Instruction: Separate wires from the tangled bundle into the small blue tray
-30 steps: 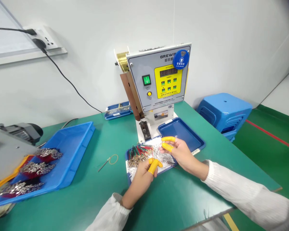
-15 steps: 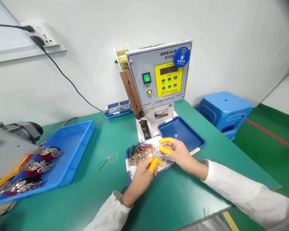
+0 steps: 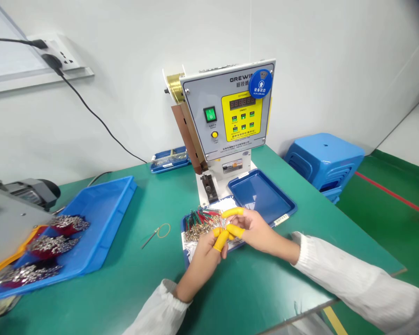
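Observation:
My left hand (image 3: 209,253) and my right hand (image 3: 253,228) meet above the near edge of a small blue tray (image 3: 182,235). Yellow covers sit on several fingertips. Both hands are closed in pinches, fingertips nearly touching; what lies between them is too small to make out. Under and behind the fingers, the tray holds red and green wires (image 3: 202,215) with brassy ends, on white strips (image 3: 226,204). Just behind stands a grey machine (image 3: 199,121) with a yellow panel and a black fixture (image 3: 208,186) at its base.
Right of the machine's base lies a dark blue tray (image 3: 265,197). At left, a large blue bin (image 3: 108,232) holds bundles of metal-tipped pieces (image 3: 54,245). A thin tool (image 3: 150,238) and a yellow ring (image 3: 164,230) lie between. Blue stools (image 3: 326,153) stand beyond the table.
My right hand has moved left and slightly down, bringing its fingertips to those of my left hand. My left hand has hardly moved.

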A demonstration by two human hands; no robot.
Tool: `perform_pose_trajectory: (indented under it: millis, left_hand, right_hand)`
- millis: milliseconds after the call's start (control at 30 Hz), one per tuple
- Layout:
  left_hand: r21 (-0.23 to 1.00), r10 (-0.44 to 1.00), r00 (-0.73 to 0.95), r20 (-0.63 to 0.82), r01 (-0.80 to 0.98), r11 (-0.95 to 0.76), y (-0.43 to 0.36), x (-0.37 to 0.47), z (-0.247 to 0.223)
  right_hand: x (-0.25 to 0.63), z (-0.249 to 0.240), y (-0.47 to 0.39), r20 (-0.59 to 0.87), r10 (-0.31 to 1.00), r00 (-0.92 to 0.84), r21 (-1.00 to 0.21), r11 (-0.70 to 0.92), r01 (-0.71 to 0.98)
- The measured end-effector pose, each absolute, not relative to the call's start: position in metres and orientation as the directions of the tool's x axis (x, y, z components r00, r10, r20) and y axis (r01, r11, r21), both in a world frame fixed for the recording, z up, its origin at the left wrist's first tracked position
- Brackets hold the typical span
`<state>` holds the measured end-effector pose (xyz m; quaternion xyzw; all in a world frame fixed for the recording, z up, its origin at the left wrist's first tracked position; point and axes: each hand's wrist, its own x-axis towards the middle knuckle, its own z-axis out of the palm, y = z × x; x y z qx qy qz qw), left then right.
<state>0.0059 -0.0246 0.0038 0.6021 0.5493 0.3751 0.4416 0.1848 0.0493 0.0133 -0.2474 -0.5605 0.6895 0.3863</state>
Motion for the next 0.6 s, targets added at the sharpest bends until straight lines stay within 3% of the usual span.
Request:
perform_pose_trajectory:
  millis: [167, 600]
  left_hand:
    - [0.943, 0.992, 0.125, -0.02, 0.331, -0.023, -0.024, 0.006, 0.005]
    - [0.951, 0.994, 0.108, 0.033, 0.301, -0.065, -0.025, 0.007, 0.009]
  right_hand:
    - [0.181, 0.012, 0.046, 0.047, 0.864, -0.501, -0.94, -0.131, -0.314]
    - [0.178, 0.015, 0.041, -0.016, 0.828, -0.56, -0.926, -0.223, -0.303]
